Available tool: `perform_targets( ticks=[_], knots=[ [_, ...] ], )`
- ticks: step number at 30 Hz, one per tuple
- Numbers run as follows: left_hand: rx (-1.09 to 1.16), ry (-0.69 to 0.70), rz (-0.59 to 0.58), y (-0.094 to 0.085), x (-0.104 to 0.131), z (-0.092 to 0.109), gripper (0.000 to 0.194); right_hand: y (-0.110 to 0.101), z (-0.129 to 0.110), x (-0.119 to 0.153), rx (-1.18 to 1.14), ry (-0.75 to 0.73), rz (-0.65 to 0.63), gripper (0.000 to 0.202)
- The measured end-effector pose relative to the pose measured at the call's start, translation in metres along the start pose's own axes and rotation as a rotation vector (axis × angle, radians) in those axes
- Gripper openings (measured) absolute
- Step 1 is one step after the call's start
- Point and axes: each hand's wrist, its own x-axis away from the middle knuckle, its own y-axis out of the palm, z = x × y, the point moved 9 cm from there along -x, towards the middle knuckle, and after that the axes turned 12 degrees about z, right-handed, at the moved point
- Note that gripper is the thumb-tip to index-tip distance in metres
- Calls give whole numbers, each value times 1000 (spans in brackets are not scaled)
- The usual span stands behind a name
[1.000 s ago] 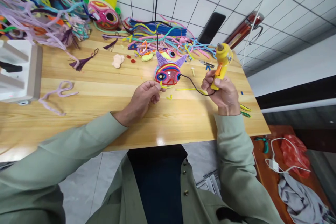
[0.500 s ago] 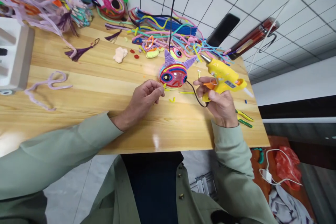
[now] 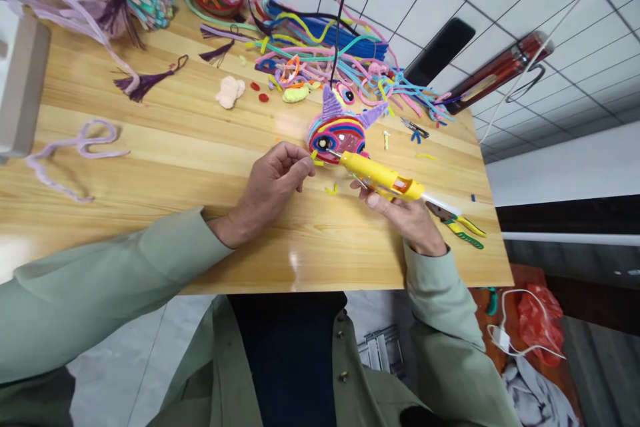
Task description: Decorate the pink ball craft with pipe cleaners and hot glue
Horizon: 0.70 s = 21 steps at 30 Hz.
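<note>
A small yellow piece [image 3: 315, 159] is pinched in the fingertips of my left hand [image 3: 273, 187], just left of a colourful mask-like ornament [image 3: 340, 133] with purple horns. My right hand [image 3: 407, 217] is wrapped round a yellow glue gun [image 3: 383, 175]. The gun's metal nozzle points left, over the lower front of the ornament and near the yellow piece; whether it touches is not clear. A bent yellow scrap [image 3: 331, 189] lies on the wood below the ornament.
Pipe cleaners [image 3: 320, 47] are heaped along the tiled wall, beside a black phone [image 3: 440, 52] and a red cylinder [image 3: 500, 72]. Pliers [image 3: 457, 223] lie right of my right hand. Left are a purple tassel [image 3: 145, 85], a lilac strand [image 3: 83, 143] and a grey-white box [image 3: 23, 80].
My right hand has turned the glue gun and lowered its nozzle leftward to the ornament. My left hand keeps its pinch. The whole view has shifted slightly.
</note>
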Motion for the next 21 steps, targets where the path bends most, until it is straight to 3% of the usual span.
perform_targets(
  ticks=[21],
  knots=[
    [0, -18, -2, 1, 2, 1, 19, 10, -9, 3, 245, -183, -37, 28]
  ],
)
